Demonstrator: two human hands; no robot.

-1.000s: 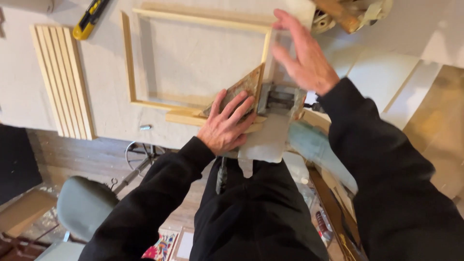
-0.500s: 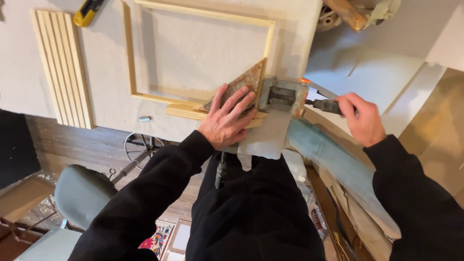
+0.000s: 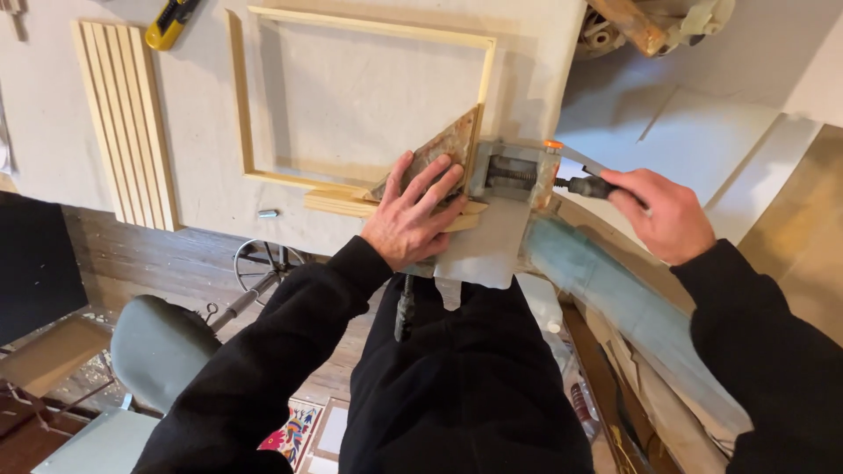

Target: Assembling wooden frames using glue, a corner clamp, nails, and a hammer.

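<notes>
A pale wooden frame [image 3: 246, 105] lies flat on the white worktop [image 3: 88, 70]. My left hand [image 3: 413, 215] presses down on a worn triangular corner block [image 3: 439, 149] at the frame's near right corner, fingers spread over it. A metal clamp [image 3: 514, 171] with an orange tip grips that corner. My right hand [image 3: 663, 215] is closed around the clamp's dark handle [image 3: 584, 186], off the table's right edge.
Several loose wooden strips [image 3: 123, 123] lie side by side at the left of the worktop. A yellow utility knife [image 3: 171, 22] sits at the top left. A grey-green stool [image 3: 158, 351] stands below the table edge. Rolled material [image 3: 615, 290] leans at the right.
My right hand came down from above the frame's corner to the clamp handle and closed on it. My left hand has stayed on the corner block.
</notes>
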